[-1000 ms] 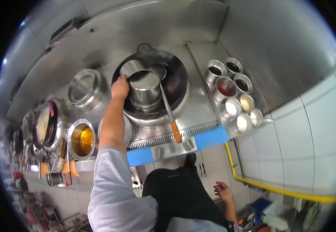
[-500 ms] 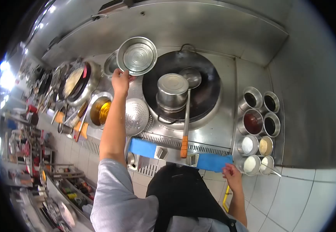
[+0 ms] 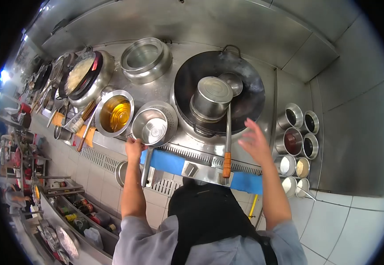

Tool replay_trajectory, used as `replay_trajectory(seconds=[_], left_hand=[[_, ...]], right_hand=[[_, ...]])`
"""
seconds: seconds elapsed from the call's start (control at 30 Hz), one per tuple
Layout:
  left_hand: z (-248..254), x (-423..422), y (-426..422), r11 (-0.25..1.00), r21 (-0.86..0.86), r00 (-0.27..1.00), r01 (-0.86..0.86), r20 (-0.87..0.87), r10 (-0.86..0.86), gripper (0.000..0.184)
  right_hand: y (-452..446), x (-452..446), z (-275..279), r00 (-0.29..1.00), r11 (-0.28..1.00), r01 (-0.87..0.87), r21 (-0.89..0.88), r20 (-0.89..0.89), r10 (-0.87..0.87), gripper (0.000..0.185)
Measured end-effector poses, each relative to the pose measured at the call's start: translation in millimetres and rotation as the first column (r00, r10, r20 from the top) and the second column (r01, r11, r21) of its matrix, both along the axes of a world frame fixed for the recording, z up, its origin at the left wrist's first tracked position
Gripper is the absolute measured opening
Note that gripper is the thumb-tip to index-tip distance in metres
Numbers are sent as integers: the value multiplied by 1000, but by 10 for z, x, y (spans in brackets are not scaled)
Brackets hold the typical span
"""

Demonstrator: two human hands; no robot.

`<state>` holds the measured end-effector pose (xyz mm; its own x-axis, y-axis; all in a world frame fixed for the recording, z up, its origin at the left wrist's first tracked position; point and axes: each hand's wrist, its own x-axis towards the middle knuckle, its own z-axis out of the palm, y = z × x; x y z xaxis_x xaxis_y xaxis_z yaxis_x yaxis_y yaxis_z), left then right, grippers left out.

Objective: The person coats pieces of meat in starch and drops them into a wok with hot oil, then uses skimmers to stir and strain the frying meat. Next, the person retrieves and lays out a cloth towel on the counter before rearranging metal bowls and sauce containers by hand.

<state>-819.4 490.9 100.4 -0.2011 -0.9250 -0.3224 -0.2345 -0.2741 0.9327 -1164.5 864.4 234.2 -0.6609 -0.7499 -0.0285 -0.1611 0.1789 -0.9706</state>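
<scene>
A: In what condition are the hands found?

B: They are found well apart. The near-left rim of a steel basin (image 3: 150,128) is gripped by the left hand (image 3: 134,149). The right hand (image 3: 256,143) is held raised, fingers spread, near the front right of the wok (image 3: 254,81).

A: Where is the basin located?

B: It is located at the front of the steel bench (image 3: 162,91), mouth upward. A perforated skimmer (image 3: 170,115) is partly covered by it; whether the two are touching cannot be told. To the left, a pot of amber liquid (image 3: 117,115) is noted.

A: What is recorded in the wok?

B: A cylindrical steel pot (image 3: 211,98) is seated there, flat face upward. The bowl of a ladle (image 3: 228,130) is laid just beside it, and the wooden-ended handle is extended over the bench's front edge.

A: And on the right?

B: Eight steel containers (image 3: 290,141) are arranged in two columns; dark, red and pale contents are observed.
</scene>
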Motion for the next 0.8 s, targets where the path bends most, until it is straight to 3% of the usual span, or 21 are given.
replay_trajectory(seconds=[0.13, 0.17, 0.2, 0.23, 0.27, 0.3, 0.37, 0.4, 0.43, 0.5, 0.53, 0.57, 0.6, 0.67, 0.73, 0.77, 0.8], left_hand=[[-204, -127, -108, 999, 24, 995, 25, -96, -23, 17], [-194, -98, -180, 993, 81, 996, 86, -20, -85, 25], [-145, -94, -164, 973, -215, 977, 85, 211, -39, 30], [-44, -134, -82, 861, -487, 912, 146, 404, 74, 35], [116, -204, 8, 673, -694, 812, 257, 533, 238, 41], [419, -312, 98, 697, -685, 898, 213, 418, 136, 54], [694, -736, 274, 834, -484, 955, 265, 252, -157, 56], [1022, -998, 447, 854, -381, 933, 354, 206, -295, 63], [1026, -1266, 509, 808, -414, 906, 419, 131, -403, 72], [1022, -1819, 506, 756, -361, 838, 546, 220, -500, 92], [736, -2135, 391, 798, -226, 827, 559, 212, -520, 101], [721, -2345, 313, 811, -30, 811, 584, 43, -583, 104], [804, -2478, 279, 772, 162, 789, 614, -135, -599, 108], [932, -2584, 270, 775, 307, 833, 552, -178, -523, 111], [1081, -2560, 385, 765, 325, 831, 556, -247, -499, 114], [1102, -2513, 477, 811, 289, 850, 509, -320, -419, 114], [1128, -2453, 560, 851, 256, 854, 458, -394, -341, 113]], right_hand=[[-966, -364, -142, 995, 994, 83, 71, -54, -79, 102], [-1148, -481, -256, 992, 990, 121, 73, -40, -119, 104], [-1269, -550, -310, 987, 984, 162, 74, -29, -160, 105], [-1360, -537, -261, 980, 978, 192, 86, 30, -195, 105], [-1453, -490, -172, 969, 970, 223, 99, 89, -231, 106], [-1514, -481, -113, 953, 961, 251, 114, 147, -266, 107], [-1584, -575, -210, 933, 955, 258, 149, 217, -286, 102], [-1611, -608, -266, 923, 953, 254, 163, 253, -289, 100], [-1628, -637, -287, 929, 960, 218, 177, 262, -260, 96], [-1636, -690, -304, 938, 970, 144, 198, 284, -197, 89], [-1630, -688, -302, 935, 973, 141, 185, 297, -192, 85], [-1623, -672, -292, 933, 975, 137, 173, 308, -186, 82], [-1621, -658, -279, 930, 978, 132, 161, 321, -179, 79], [-1619, -612, -286, 946, 987, 157, 25, 285, -157, 81], [-1602, -539, -290, 984, 972, 131, -194, 143, -104, 84], [-1532, -478, -237, 986, 970, 152, -188, -35, -162, 86], [-1449, -366, 12, 990, 972, 127, -200, 89, -111, 82]])
